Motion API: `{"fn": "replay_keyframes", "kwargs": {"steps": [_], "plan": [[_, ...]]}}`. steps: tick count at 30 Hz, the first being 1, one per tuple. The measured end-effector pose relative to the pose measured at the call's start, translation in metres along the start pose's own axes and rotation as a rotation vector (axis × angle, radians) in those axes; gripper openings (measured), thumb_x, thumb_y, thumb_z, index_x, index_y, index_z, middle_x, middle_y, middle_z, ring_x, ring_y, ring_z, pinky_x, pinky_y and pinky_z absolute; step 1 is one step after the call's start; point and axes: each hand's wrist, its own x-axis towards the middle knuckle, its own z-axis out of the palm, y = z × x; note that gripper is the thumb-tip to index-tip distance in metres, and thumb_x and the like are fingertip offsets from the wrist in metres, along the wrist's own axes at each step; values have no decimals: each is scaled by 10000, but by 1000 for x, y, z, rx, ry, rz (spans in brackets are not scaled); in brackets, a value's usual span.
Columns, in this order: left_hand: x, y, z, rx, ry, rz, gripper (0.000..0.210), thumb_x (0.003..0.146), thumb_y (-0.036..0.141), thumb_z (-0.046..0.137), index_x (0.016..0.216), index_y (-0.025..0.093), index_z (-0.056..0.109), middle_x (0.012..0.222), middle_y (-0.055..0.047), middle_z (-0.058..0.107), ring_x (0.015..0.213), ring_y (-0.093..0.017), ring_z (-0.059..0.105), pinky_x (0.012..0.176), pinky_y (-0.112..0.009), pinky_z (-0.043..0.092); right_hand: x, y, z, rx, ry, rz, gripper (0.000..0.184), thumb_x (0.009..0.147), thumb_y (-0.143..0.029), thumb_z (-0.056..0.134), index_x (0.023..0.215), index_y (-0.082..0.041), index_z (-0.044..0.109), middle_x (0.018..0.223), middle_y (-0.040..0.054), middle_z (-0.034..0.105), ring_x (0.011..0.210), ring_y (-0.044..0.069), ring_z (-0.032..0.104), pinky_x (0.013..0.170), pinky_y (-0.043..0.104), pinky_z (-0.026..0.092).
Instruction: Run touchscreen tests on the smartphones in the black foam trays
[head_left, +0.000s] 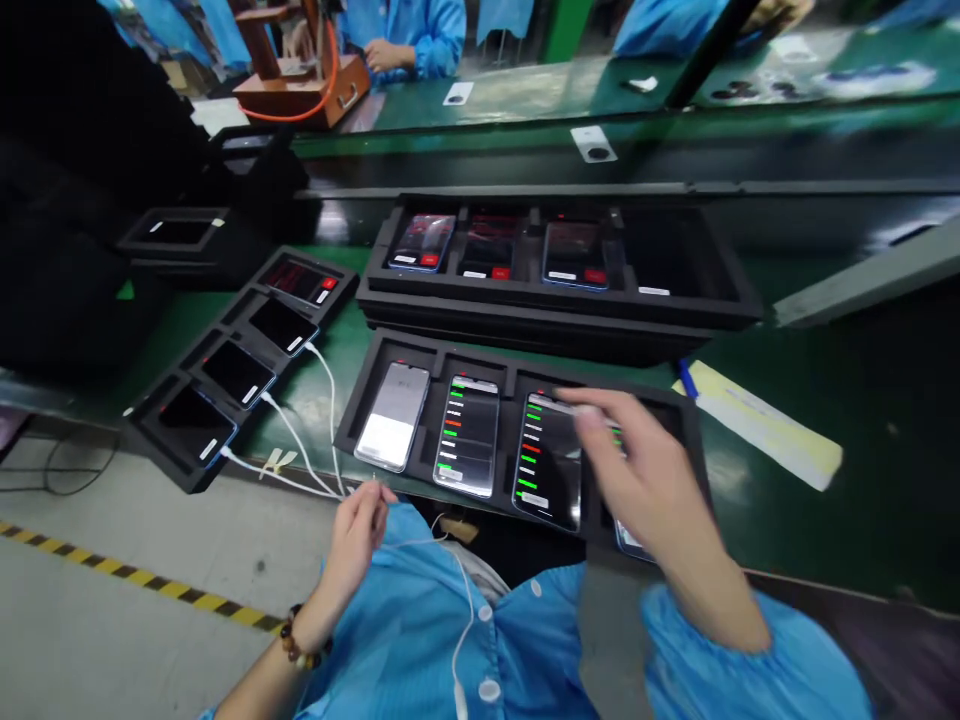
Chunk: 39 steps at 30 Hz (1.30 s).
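My left hand (pixel 358 528) is closed in a pinch by the table's front edge, with a thin pin-like tip poking out above the fingers. A thin white earphone cord (pixel 469 590) runs from it across my blue smock. My right hand (pixel 645 465), index finger and thumb stretched out, hovers over the right side of a black foam tray (pixel 349 425). It is nearest to a phone (pixel 547 465) showing green, red and white lines. Left of that lie a similar phone (pixel 466 440) and a phone with a white-grey screen (pixel 394 415). My hand mostly covers a fourth phone (pixel 630 540).
Behind stand stacked foam trays (pixel 555 305) with several phones. At left, another tray (pixel 180 475) holds phones, some plugged into white charging cables (pixel 292 435). A yellowish paper strip (pixel 765 420) and a blue pen (pixel 686 378) lie right. A co-worker's hand (pixel 388 55) shows across the line.
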Motion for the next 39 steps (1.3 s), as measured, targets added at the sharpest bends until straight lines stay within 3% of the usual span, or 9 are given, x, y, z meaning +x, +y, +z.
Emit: {"fn": "replay_keyframes", "kwargs": {"steps": [2,4,7,10,16,24,32,39], "plan": [[3,3,-16,25,48,52,775,740,896,808,964,157,744,565,90,428,473,-75,294,449,-217,193,31,-24,41,8,-311,-204,532,1135,-661,430,1330,-269,732,1406,118,718,1333,331,658,1159,506,527],[8,5,-25,45,65,85,774,776,861,809,1049,137,784,552,75,485,467,-81,336,450,-220,207,57,-37,84,-34,-491,-309,536,1152,-623,401,1424,-255,681,1476,125,685,1406,333,612,1233,525,474],[16,5,-31,63,46,94,793,797,851,786,1075,109,815,495,52,532,428,-98,386,437,-232,255,84,-39,135,-147,-659,-311,530,1159,-569,412,1505,-226,623,1558,139,636,1480,344,560,1272,550,434],[23,4,-33,70,12,81,814,802,848,766,1088,87,828,509,10,615,400,-121,446,423,-251,340,99,-35,158,-207,-724,-284,542,1156,-555,434,1552,-215,582,1566,160,633,1463,370,580,1247,591,442],[30,4,-41,73,-55,64,734,830,787,778,1092,104,842,557,-14,676,423,-134,511,455,-256,427,109,-30,162,-220,-738,-261,524,1160,-570,447,1547,-245,583,1554,147,653,1434,361,617,1232,614,433],[29,5,-44,29,-104,48,704,832,769,807,1084,112,840,585,-18,701,449,-131,527,473,-249,442,123,-25,163,-180,-750,-271,469,1141,-548,509,1470,-254,667,1471,119,718,1369,324,669,1215,570,476],[37,11,-41,-134,-215,-83,695,781,796,833,931,117,808,677,-81,751,506,-133,549,514,-273,512,129,-27,159,-129,-763,-272,424,1132,-485,525,1434,-242,697,1369,103,772,1259,300,734,1123,489,571],[40,18,-42,-156,-264,-119,721,725,814,885,903,120,801,736,-106,790,543,-130,578,569,-274,523,130,-27,159,-120,-761,-278,398,1126,-433,510,1420,-263,717,1415,84,754,1304,308,712,1165,514,544]]}}
